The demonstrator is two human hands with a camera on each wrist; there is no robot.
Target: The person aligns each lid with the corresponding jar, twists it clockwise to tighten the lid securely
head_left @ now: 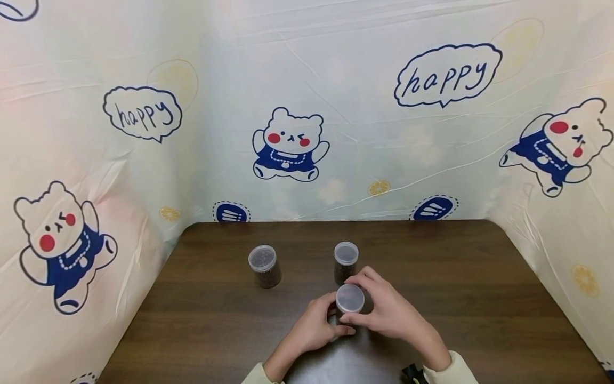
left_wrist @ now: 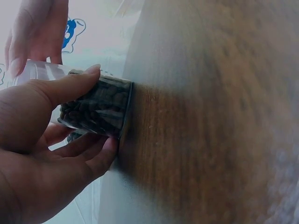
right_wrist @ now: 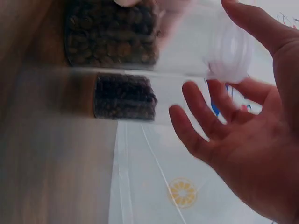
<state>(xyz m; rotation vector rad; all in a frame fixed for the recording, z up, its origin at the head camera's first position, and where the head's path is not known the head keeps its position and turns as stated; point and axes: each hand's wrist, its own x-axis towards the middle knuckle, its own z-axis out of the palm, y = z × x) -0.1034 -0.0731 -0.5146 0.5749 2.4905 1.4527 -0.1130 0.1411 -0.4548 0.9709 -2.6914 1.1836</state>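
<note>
A clear plastic jar (head_left: 350, 298) with a translucent screw lid (right_wrist: 231, 51) stands upright on the table near its front. Dark brown beans, like coffee beans, fill its lower part (left_wrist: 96, 105). My left hand (head_left: 312, 324) grips the jar low down, thumb on one side and fingers on the other. Around the lid, my right hand (head_left: 389, 309) holds with thumb and fingertips on opposite sides; its other fingers are spread loosely in the right wrist view. Just behind stands a second lidded jar (head_left: 346, 256) of dark contents, touched by neither hand.
A third lidded jar (head_left: 265, 269) with dark contents stands farther left on the brown wooden table (head_left: 206, 314). A small black object (head_left: 413, 374) lies by the right sleeve at the front. Printed cloth (head_left: 364, 133) hangs around the table's back and sides.
</note>
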